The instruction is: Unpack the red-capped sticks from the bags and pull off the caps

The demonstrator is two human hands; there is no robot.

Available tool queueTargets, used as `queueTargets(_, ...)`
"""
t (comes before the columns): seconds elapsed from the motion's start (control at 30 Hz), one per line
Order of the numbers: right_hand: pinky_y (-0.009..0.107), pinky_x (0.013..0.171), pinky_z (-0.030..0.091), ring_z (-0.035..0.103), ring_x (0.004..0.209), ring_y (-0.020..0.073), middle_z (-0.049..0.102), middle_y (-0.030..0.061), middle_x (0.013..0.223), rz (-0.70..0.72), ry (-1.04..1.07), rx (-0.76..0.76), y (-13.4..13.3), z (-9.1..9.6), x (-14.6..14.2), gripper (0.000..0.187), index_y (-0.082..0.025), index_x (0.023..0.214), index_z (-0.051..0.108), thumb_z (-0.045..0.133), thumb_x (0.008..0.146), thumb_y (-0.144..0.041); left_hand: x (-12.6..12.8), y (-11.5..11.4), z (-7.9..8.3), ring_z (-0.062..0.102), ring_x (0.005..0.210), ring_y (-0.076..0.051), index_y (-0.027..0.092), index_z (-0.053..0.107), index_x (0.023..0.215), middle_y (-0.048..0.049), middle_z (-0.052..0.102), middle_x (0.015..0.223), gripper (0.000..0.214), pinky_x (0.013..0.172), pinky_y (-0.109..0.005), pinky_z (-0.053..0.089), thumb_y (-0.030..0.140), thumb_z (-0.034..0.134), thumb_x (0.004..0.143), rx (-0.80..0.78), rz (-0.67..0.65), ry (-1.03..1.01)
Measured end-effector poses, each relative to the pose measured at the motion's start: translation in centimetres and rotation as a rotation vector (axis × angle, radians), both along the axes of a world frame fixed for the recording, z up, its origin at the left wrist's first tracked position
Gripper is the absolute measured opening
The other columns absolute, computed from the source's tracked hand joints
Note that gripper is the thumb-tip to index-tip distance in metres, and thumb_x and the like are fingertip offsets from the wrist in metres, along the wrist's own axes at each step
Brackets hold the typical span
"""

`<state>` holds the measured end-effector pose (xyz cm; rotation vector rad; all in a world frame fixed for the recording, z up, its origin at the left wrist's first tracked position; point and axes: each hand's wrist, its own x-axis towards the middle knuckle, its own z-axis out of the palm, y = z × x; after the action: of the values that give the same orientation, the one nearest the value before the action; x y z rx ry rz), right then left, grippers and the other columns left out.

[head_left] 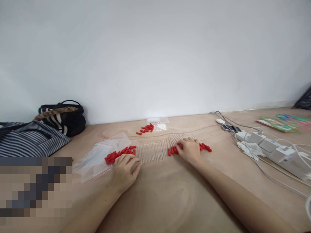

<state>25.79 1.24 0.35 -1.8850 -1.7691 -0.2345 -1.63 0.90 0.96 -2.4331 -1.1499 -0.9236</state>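
Observation:
Side by side in the middle of the table lies a row of thin clear glass dropper tubes [152,152]. To its right, a second row has red rubber bulbs [172,150] at the near ends of its tubes. My right hand [189,149] rests over these droppers, fingers curled down and pinching at a red bulb; its fingertips are partly hidden. My left hand [125,170] lies at the near edge of a heap of loose red bulbs [113,156], beside the left end of the plain tubes. Its thumb and forefinger are apart, with nothing visible between them.
Clear plastic bags [91,161] spread under and left of the heap. Farther back lie more red bulbs [147,128] and a small bag of tubes [160,126]. A power strip with white chargers [282,153] and cables fills the right; bags [65,119] stand at left.

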Motion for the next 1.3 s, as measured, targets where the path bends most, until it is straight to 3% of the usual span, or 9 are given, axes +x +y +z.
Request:
queueTargets(0.17,0.032,0.068,0.020,0.048,0.078,0.0187,0.062,0.0028,0.074,0.025,-0.071,0.040,-1.0,-0.7,4.1,0.024,-0.025,0.078,0.068,0.052,0.077,-0.044,0.5,-0.2,-0.1,0.054,0.077,-0.019,0.022,0.064,0.076,-0.0026,0.062,0.077,0.010,0.071,-0.032,0.034,0.023,0.054,0.078,-0.031,-0.064,0.022)
queueTargets(0.43,0.034,0.070,0.020,0.047,0.085,0.0214,0.062,0.0054,0.085,-0.146,-0.160,-0.042,-1.0,-0.1,4.3,0.028,-0.023,0.084,0.066,0.046,0.080,-0.043,0.3,-0.3,-0.1,0.053,0.077,-0.018,0.020,0.063,0.074,-0.0025,0.062,0.076,0.014,0.071,-0.032,0.033,0.022,0.051,0.080,-0.028,-0.090,0.001)
queueTargets(0.63,0.035,0.070,0.019,0.048,0.083,0.0227,0.064,0.0080,0.079,-0.201,-0.198,-0.185,-1.2,-0.1,4.6,0.034,-0.019,0.068,0.064,0.044,0.081,-0.043,0.3,-0.1,-0.1,0.053,0.077,-0.018,0.020,0.063,0.072,-0.0026,0.062,0.076,0.015,0.071,-0.032,0.034,0.022,0.050,0.080,-0.059,-0.103,0.015)
queueTargets(0.73,0.035,0.069,0.018,0.049,0.078,0.0208,0.065,0.0078,0.073,-0.213,-0.194,-0.110,-1.2,0.0,4.3,0.035,-0.017,0.062,0.063,0.041,0.082,-0.035,0.4,-0.1,0.0,0.053,0.077,-0.018,0.020,0.064,0.072,-0.0027,0.062,0.076,0.016,0.071,-0.032,0.035,0.022,0.051,0.080,-0.064,-0.104,-0.017)
queueTargets(0.83,0.034,0.069,0.018,0.049,0.072,0.0184,0.064,0.0063,0.067,-0.214,-0.112,0.110,-1.6,0.3,3.3,0.036,-0.017,0.062,0.064,0.040,0.084,-0.035,1.0,-0.5,-0.1,0.054,0.074,-0.017,0.020,0.065,0.072,-0.0029,0.060,0.072,0.018,0.070,-0.031,0.039,0.024,0.050,0.081,-0.122,-0.134,-0.132)
queueTargets(0.9,0.033,0.068,0.019,0.048,0.067,0.0164,0.063,0.0038,0.062,-0.125,-0.046,0.270,-2.2,0.3,2.1,0.035,-0.019,0.064,0.064,0.043,0.084,-0.038,1.9,-0.9,-0.4,0.055,0.068,-0.014,0.019,0.066,0.075,-0.0023,0.059,0.071,0.020,0.066,-0.027,0.042,0.026,0.048,0.082,-0.271,-0.171,-0.233)
queueTargets(1.03,0.031,0.068,0.020,0.046,0.061,0.0125,0.059,-0.0004,0.055,0.209,0.001,0.487,-3.5,-0.4,-1.4,0.028,-0.020,0.069,0.065,0.049,0.084,-0.038,3.9,-1.8,-1.2,0.057,0.064,-0.013,0.020,0.068,0.088,-0.0025,0.062,0.075,0.026,0.056,-0.022,0.045,0.032,0.045,0.084,-0.637,-0.225,-0.376)
queueTargets(1.17,0.031,0.067,0.021,0.044,0.060,0.0111,0.059,-0.0014,0.056,0.479,-0.015,0.586,-4.3,-1.3,-4.2,0.023,-0.019,0.073,0.064,0.052,0.084,-0.036,5.2,-2.0,-1.4,0.059,0.078,-0.017,0.019,0.068,0.085,-0.0037,0.067,0.082,0.031,0.072,-0.027,0.047,0.039,0.044,0.084,-0.784,-0.250,-0.515)
queueTargets(1.3,0.030,0.063,0.020,0.041,0.058,0.0110,0.057,-0.0025,0.054,0.603,-0.060,0.632,-4.7,-1.3,-5.5,0.022,-0.018,0.068,0.060,0.054,0.083,-0.034,5.8,-2.2,-1.1,0.058,0.074,-0.017,0.015,0.064,0.082,-0.0033,0.066,0.077,0.033,0.070,-0.028,0.047,0.045,0.048,0.080,-0.978,-0.340,-0.650)
